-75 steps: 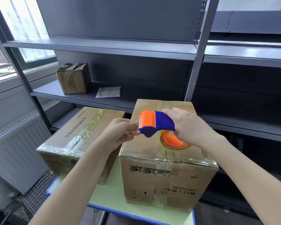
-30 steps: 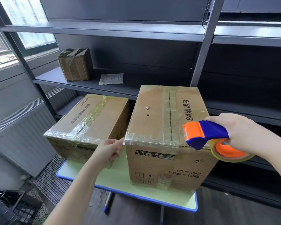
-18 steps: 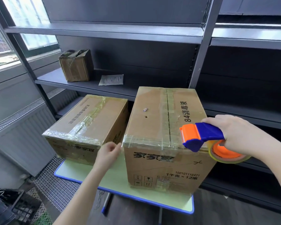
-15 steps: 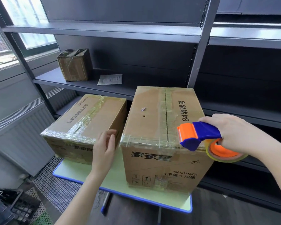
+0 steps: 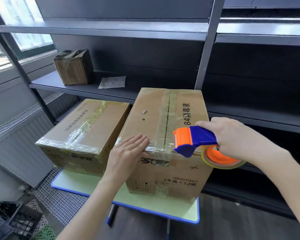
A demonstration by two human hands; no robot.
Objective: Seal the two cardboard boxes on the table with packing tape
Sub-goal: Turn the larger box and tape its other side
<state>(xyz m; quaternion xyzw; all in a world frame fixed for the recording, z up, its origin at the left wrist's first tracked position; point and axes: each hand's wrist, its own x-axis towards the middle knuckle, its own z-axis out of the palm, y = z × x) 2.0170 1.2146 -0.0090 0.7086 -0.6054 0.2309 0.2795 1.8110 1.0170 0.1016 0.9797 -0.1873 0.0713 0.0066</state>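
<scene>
The left hand point(image 5: 128, 153) lies flat, pressing tape point(image 5: 158, 148) onto the right box point(image 5: 163, 118) at its near edge; the right hand point(image 5: 235, 137), grip clamped on the dispenser point(image 5: 194, 141), should pull taut, then tear.

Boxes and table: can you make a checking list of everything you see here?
Surface: pale green table with blue edge, holding both boxes.
Job's things: taller box and lower box, both with tape on top; tape dispenser at the taller box's front top edge.
Clutter: small box and paper sheet on the shelf.
Hands: left hand flat on the taped edge; right hand gripping the dispenser.
Cables: nothing seen.
Surroundings: dark shelving, radiator, window.
</scene>
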